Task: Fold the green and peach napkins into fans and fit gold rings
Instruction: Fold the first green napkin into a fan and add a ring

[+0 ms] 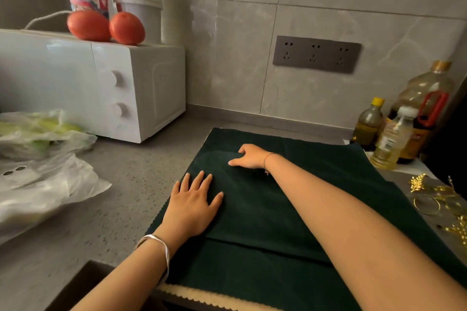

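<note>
a: green napkin (265, 209) lies spread on the counter (131, 184), reaching from near the back edge down to the near edge, and both hands are on it.
b: left hand (192, 206) is flat, fingers straight and a little apart, pressing the cloth by its left edge. i read that as an anchor, so the layer doesn't slide.
a: and the right hand (250, 156), farther back, has its fingers curled into a raised ridge of cloth, thumb out to the side. looks like it grips a pleat.
b: there's a fold line across the napkin nearer us, so pleating seems under way, but early.
a: peach napkin (202, 294)?
b: only a scalloped strip of it shows, under the green one at the near edge. next in line, i'd say.
a: gold rings (427, 204) sit at the counter's right edge, apart from the cloth, handy for the last step.
</note>
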A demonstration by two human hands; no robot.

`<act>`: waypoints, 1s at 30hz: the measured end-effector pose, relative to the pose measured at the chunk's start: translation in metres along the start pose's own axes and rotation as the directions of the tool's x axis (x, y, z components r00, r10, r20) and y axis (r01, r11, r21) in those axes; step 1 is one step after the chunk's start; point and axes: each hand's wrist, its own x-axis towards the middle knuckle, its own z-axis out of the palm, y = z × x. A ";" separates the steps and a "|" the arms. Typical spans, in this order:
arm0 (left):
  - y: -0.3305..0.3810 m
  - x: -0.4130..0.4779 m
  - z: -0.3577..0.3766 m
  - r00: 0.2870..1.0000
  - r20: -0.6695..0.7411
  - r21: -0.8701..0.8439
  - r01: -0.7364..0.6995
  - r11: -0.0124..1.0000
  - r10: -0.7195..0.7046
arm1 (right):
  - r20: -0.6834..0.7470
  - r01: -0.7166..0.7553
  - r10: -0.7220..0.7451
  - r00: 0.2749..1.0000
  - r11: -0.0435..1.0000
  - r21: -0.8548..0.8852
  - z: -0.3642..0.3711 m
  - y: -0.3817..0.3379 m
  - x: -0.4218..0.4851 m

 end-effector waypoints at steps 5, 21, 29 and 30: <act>-0.001 0.002 0.002 0.999 -0.036 -0.032 0.009 0.999 -0.010 | -0.115 0.238 -0.226 0.967 0.967 0.096 0.009 -0.033 -0.002; 0.022 -0.042 -0.025 0.985 0.052 0.002 -0.164 0.986 0.164 | -0.253 0.422 -0.439 0.862 0.899 -0.119 -0.003 0.057 -0.189; 0.039 -0.061 -0.004 0.972 0.129 0.125 -0.212 0.969 0.196 | -0.243 0.419 -0.451 0.859 0.891 -0.174 0.017 0.091 -0.221; 0.040 -0.062 -0.004 0.972 0.130 0.130 -0.212 0.969 0.196 | -0.243 0.422 -0.455 0.857 0.889 -0.177 0.018 0.093 -0.222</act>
